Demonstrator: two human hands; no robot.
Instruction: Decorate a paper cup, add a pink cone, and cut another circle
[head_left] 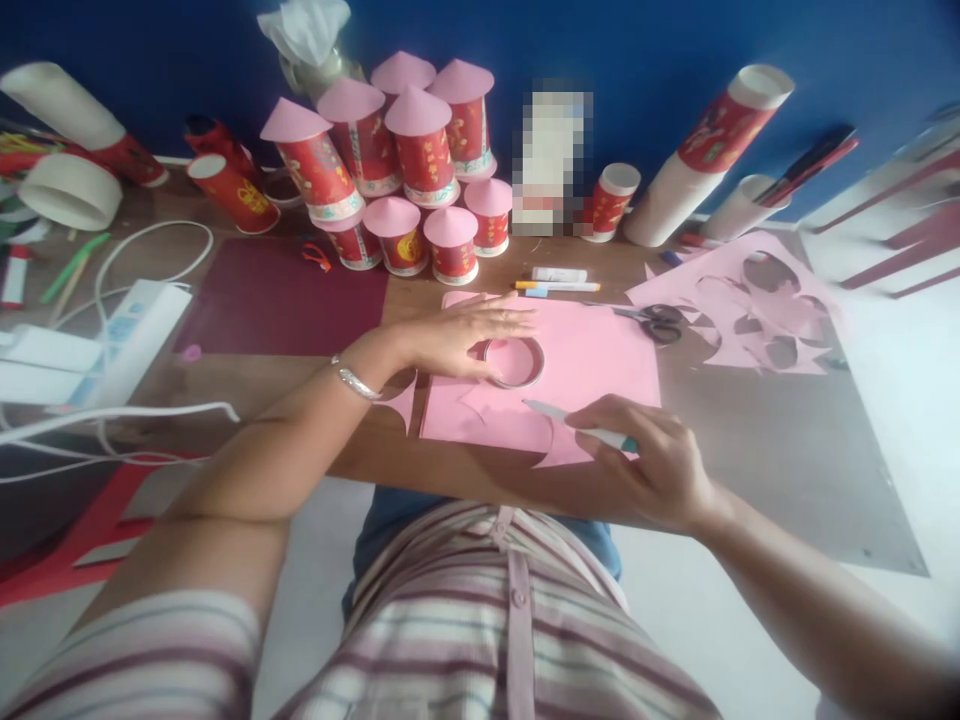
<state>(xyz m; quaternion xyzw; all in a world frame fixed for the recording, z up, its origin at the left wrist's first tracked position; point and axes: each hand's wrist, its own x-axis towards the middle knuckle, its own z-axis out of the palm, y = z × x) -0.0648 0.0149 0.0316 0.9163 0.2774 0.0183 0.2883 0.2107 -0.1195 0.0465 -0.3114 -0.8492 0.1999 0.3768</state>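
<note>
A person in a striped shirt (pixel 465 630) sits at a brown wooden counter (pixel 480 470), seen from above; directions take the ring as the centre of a clock.

The thin round ring with a pale rim (pixel 534 379) lies on a stack of pink rectangular paper (pixel 600 350). The left hand (pixel 469 335), a silver bracelet (pixel 355 379) at its wrist, reaches in from nine o'clock. Its thumb is apart from its other fingers: the thumb meets the ring's near-left edge, while the stretched fingers lie across the paper at twelve o'clock.

The right hand (pixel 656 445), between four and five o'clock, has its fingers clamped on a slim white pen-like tool with a teal end (pixel 551 410). The tool's tip points toward the ring, just off its six o'clock edge; whether it touches the paper cannot be told.

Black-handled scissors (pixel 661 322) lie between two and three o'clock, partly over the stack. Beyond them are pink paper offcuts with round holes (pixel 721 308). At one o'clock lie slim markers (pixel 559 286). At eleven o'clock stands a cluster of red patterned cylinders with pink cone tops (pixel 424 160). A flat maroon sheet (pixel 292 300) lies between nine and ten o'clock, and a white power strip (pixel 139 325) sits farther out at nine.
</note>
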